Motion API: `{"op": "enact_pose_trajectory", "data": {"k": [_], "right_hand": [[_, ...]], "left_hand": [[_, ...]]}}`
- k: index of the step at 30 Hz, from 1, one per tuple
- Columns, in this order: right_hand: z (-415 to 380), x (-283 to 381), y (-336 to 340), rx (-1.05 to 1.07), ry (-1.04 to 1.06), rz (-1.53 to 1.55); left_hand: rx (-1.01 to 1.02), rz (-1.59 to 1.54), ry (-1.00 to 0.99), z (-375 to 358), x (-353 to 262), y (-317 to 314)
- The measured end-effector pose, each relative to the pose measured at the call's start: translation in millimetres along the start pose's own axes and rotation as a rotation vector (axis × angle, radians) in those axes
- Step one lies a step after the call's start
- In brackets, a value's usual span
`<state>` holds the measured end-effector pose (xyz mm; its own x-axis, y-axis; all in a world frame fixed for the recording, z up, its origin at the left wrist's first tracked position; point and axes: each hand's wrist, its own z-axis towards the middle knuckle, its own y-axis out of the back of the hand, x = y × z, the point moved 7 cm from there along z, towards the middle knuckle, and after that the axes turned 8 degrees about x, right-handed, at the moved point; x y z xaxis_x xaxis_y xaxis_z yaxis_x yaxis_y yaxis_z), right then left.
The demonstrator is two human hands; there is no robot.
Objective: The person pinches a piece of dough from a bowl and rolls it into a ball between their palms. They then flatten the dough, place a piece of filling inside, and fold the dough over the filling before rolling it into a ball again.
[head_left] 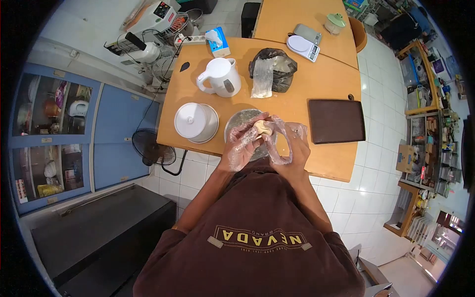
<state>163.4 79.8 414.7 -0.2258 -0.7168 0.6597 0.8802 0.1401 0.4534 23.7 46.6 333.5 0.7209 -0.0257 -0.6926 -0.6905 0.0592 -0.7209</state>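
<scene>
A small pale lump of dough point(263, 127) is held between my two hands, above a round bowl point(241, 118) at the table's near edge. My left hand point(241, 147), in a clear plastic glove, has its fingers closed around the dough's left side. From the other side, my right hand point(293, 147) pinches the dough with its fingertips. Its clear glove hangs loose and baggy around the fingers. Both hands hide much of the bowl, and its contents cannot be made out.
On the wooden table point(208, 143) stand a white lidded container point(195, 121), a white electric kettle point(221, 78) and a tissue box point(218, 42). Behind the bowl is a black plastic bag point(282, 81) with a clear bag point(262, 79). A brown tray point(336, 121) lies right; a white scale point(303, 47) sits farther back.
</scene>
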Motion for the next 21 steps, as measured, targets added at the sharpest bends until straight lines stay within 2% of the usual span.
{"op": "enact_pose_trajectory", "data": {"k": [3,12,15,18,21], "right_hand": [[-4,0,0,-0.004,0.026,-0.052],[-12,-12,-5,0.103,-0.053,-0.087],[-3,-15,-3,0.154,-0.076,0.023],[7,-9,2,0.156,-0.06,-0.013],[20,-4,1,0.321,0.014,-0.061]], "left_hand": [[-0.027,-0.057,-0.06,4,-1,2],[-0.13,-0.008,0.037,4,-3,4],[-0.099,0.029,-0.001,3,-4,13],[-0.053,0.058,0.042,4,-8,3],[-0.067,0.082,0.006,4,-9,3]]}}
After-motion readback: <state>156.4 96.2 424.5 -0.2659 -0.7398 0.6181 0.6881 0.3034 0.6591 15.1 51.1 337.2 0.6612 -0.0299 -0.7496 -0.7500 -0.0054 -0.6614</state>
